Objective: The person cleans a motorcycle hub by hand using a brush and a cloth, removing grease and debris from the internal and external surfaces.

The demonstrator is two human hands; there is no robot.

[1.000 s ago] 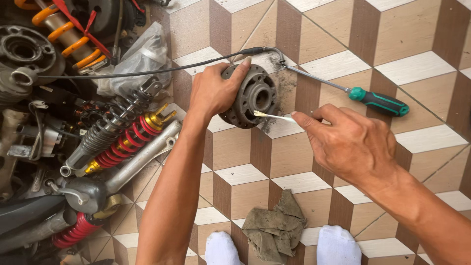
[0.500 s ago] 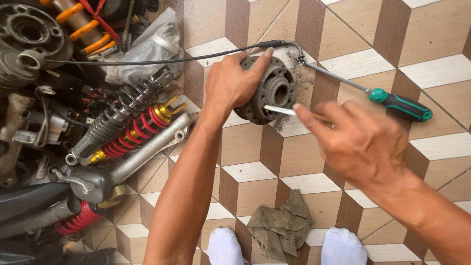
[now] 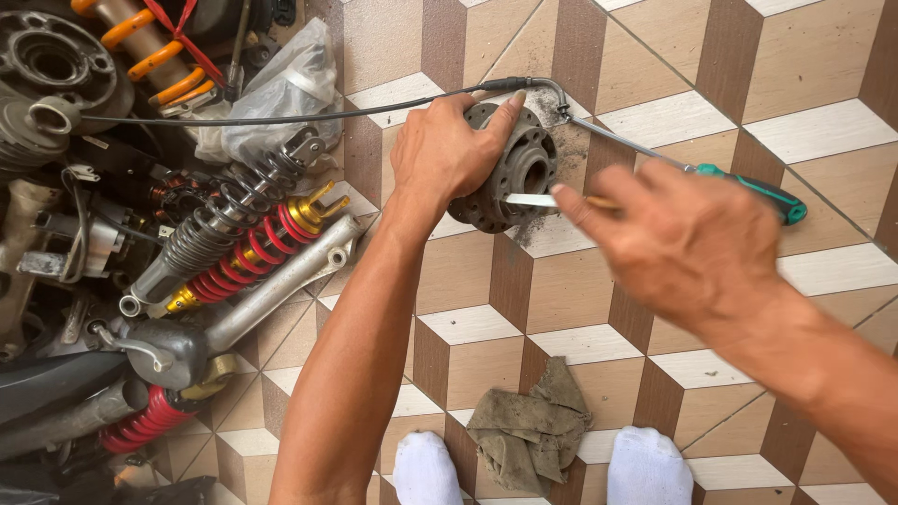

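The left hand [image 3: 447,154] is clamped over the top of a round, dark metal hub [image 3: 510,168], fingers curled on its rim, holding it tilted on the patterned tile floor [image 3: 842,131] with its open bore facing the other hand. The right hand [image 3: 687,243] is closed in a pinch around a slim, pale flat tool [image 3: 533,200] — the tip reaches into the mouth of the hub, just below the left thumb. Grey dust lies on the tiles directly under and behind the hub. Just beyond the right hand's knuckles lies a green-handled screwdriver [image 3: 748,187], its shaft pointing back toward the hub, apart from both hands. A thin black cable [image 3: 281,117] runs from above the left hand's fingers off to that hand's outer side. Further out on that side lies a pile of parts — a red-sprung shock absorber [image 3: 248,248] among them. Below both forearms, near the person's white socks [image 3: 426,468], sits a crumpled dirty rag [image 3: 528,425].
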